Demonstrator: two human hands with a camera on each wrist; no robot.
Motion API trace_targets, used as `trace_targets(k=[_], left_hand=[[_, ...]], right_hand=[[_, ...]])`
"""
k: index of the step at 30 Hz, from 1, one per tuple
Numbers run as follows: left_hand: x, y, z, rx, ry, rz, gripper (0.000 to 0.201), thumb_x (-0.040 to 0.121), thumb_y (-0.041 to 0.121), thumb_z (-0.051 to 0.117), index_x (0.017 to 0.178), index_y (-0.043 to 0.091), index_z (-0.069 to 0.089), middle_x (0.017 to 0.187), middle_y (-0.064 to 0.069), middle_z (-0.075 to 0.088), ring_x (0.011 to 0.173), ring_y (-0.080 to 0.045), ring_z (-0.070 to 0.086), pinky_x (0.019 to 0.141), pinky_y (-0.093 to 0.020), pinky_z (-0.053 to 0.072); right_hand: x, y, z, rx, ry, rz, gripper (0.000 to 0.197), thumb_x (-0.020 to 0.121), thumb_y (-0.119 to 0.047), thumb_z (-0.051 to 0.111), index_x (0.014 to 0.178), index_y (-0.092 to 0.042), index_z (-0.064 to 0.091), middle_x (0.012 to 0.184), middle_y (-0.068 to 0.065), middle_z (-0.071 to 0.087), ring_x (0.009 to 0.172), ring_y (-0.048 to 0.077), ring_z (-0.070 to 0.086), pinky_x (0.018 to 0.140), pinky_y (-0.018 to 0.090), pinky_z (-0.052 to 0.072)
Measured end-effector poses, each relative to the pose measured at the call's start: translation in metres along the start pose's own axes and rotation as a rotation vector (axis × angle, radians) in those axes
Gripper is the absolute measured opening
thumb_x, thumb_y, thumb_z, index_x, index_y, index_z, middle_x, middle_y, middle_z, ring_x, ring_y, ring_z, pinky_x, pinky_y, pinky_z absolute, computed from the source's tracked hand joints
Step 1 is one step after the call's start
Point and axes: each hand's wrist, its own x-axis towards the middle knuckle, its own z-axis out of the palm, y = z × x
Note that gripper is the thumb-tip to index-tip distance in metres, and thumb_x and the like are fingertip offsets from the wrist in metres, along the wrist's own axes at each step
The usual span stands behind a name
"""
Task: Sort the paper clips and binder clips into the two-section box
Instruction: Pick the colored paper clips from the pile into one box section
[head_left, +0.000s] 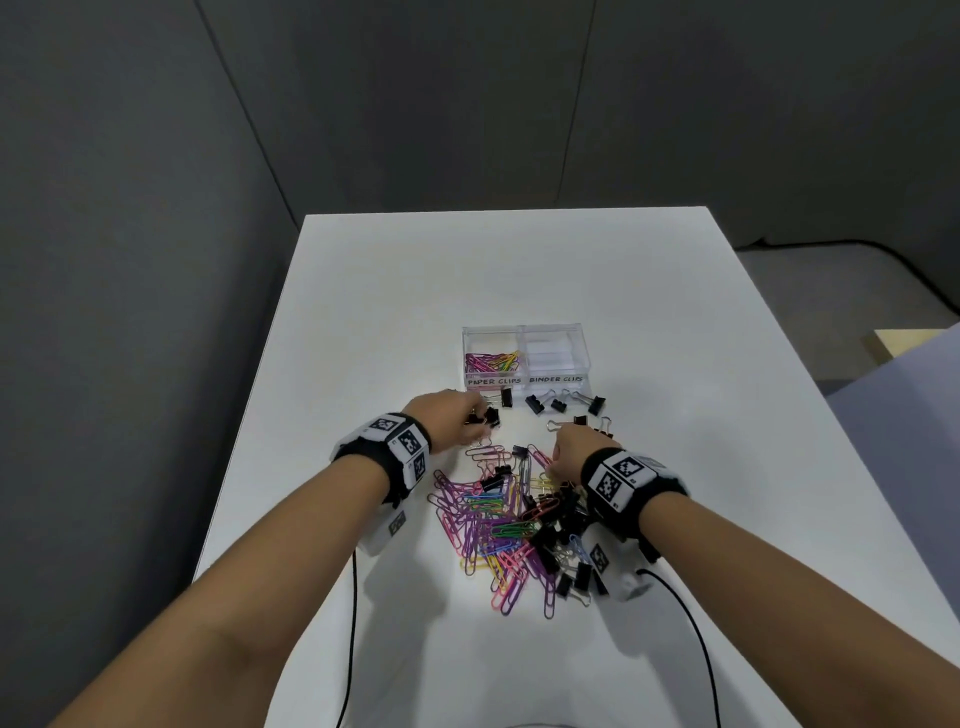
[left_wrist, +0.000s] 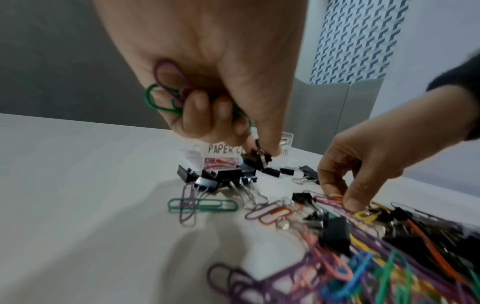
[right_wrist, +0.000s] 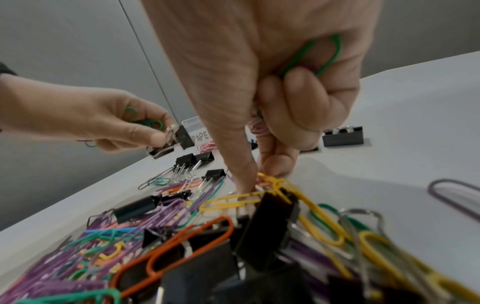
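Observation:
The clear two-section box (head_left: 524, 332) holds coloured paper clips in its left part, labelled PAPER CLIPS; the right part, labelled BINDER CLIPS, looks empty. A mixed pile of clips (head_left: 511, 525) lies in front of it. My left hand (left_wrist: 255, 144) keeps green and purple paper clips (left_wrist: 166, 90) under its curled fingers. Its thumb and forefinger pinch the wire handle of a black binder clip (left_wrist: 255, 161) just above the table. My right hand (right_wrist: 259, 179) curls round a green paper clip (right_wrist: 326, 55). Its thumb and forefinger pinch a yellow paper clip (right_wrist: 270, 182) at the pile's far edge.
Several loose black binder clips (head_left: 558, 402) lie on the white table (head_left: 363, 312) just before the box. Black cables (head_left: 353, 623) run from both wristbands toward the near edge. Grey partition walls stand behind and to the left.

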Motion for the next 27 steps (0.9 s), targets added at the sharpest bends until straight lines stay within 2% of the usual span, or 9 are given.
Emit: trace_targets(k=[7,9,12,15,18,21,23,25,27], left_hand=[[0.009,0.012,-0.011,-0.001,0.178,-0.038,0.039,0.097,0.034,0.045,0.133,0.019,0.044,0.127,-0.006,0.061,0.112,-0.025,0.06,0.087,-0.033,0.048],[0.01,0.014,-0.009,-0.006,0.173,-0.029,0.038,0.096,0.032,0.047,0.131,0.019,0.045,0.124,-0.004,0.062,0.109,-0.025,0.061,0.084,-0.032,0.047],[0.011,0.015,-0.001,0.08,0.011,0.008,0.026,0.094,0.032,0.049,0.112,0.015,0.057,0.105,-0.003,0.063,0.093,-0.02,0.058,0.073,-0.029,0.042],[0.009,0.015,0.011,0.199,-0.119,0.006,0.031,0.092,0.038,0.053,0.109,0.014,0.061,0.106,-0.003,0.064,0.099,-0.022,0.061,0.08,-0.032,0.049],[0.005,0.016,0.02,0.215,-0.103,-0.01,0.031,0.092,0.036,0.053,0.107,0.01,0.062,0.106,-0.006,0.066,0.1,-0.025,0.062,0.082,-0.034,0.051],[0.004,0.019,0.025,0.209,-0.09,-0.04,0.023,0.092,0.026,0.05,0.091,0.005,0.06,0.09,-0.007,0.061,0.088,-0.026,0.062,0.078,-0.034,0.051],[0.003,0.022,0.027,0.215,-0.088,-0.047,0.017,0.092,0.023,0.048,0.082,0.01,0.052,0.085,-0.006,0.055,0.083,-0.027,0.059,0.076,-0.034,0.05],[0.001,0.023,0.028,0.247,-0.072,-0.029,0.014,0.093,0.02,0.046,0.088,0.01,0.054,0.092,-0.009,0.057,0.092,-0.029,0.063,0.075,-0.034,0.049],[-0.001,0.023,0.031,0.27,-0.035,0.0,0.02,0.094,0.019,0.045,0.103,0.007,0.058,0.109,-0.011,0.059,0.097,-0.031,0.062,0.078,-0.036,0.049]], right_hand=[[0.002,-0.004,0.0,-0.002,-0.014,-0.003,0.014,0.082,-0.014,0.063,0.071,-0.011,0.055,0.063,0.003,0.051,0.068,0.023,0.055,0.065,0.029,0.048],[0.003,-0.004,0.0,-0.033,-0.015,-0.005,0.016,0.08,-0.01,0.062,0.067,-0.01,0.053,0.062,0.002,0.049,0.068,0.023,0.055,0.064,0.028,0.048],[0.001,-0.005,-0.001,-0.102,-0.001,-0.011,0.027,0.078,-0.005,0.062,0.06,-0.011,0.043,0.061,0.001,0.046,0.069,0.023,0.054,0.06,0.028,0.046],[-0.003,-0.007,-0.005,-0.167,-0.003,-0.039,0.019,0.078,-0.005,0.063,0.073,-0.009,0.045,0.064,0.001,0.044,0.075,0.024,0.054,0.065,0.03,0.047],[-0.004,-0.008,-0.007,-0.193,-0.017,-0.05,0.021,0.074,-0.006,0.068,0.076,-0.009,0.047,0.067,0.001,0.048,0.075,0.024,0.055,0.069,0.031,0.05],[-0.002,-0.007,-0.007,-0.196,-0.029,-0.053,0.024,0.073,-0.004,0.069,0.075,-0.009,0.046,0.075,0.003,0.051,0.077,0.025,0.055,0.072,0.033,0.052],[-0.001,-0.007,-0.005,-0.192,-0.001,-0.05,0.027,0.077,-0.003,0.064,0.066,-0.01,0.04,0.068,0.002,0.046,0.075,0.025,0.052,0.067,0.031,0.048],[-0.001,-0.006,-0.002,-0.188,0.025,-0.045,0.024,0.082,-0.005,0.059,0.066,-0.01,0.042,0.069,0.002,0.048,0.075,0.024,0.051,0.066,0.03,0.045],[-0.003,-0.003,-0.002,-0.174,0.032,-0.058,0.005,0.085,-0.009,0.059,0.084,-0.008,0.055,0.082,0.004,0.054,0.077,0.023,0.054,0.069,0.03,0.048]])
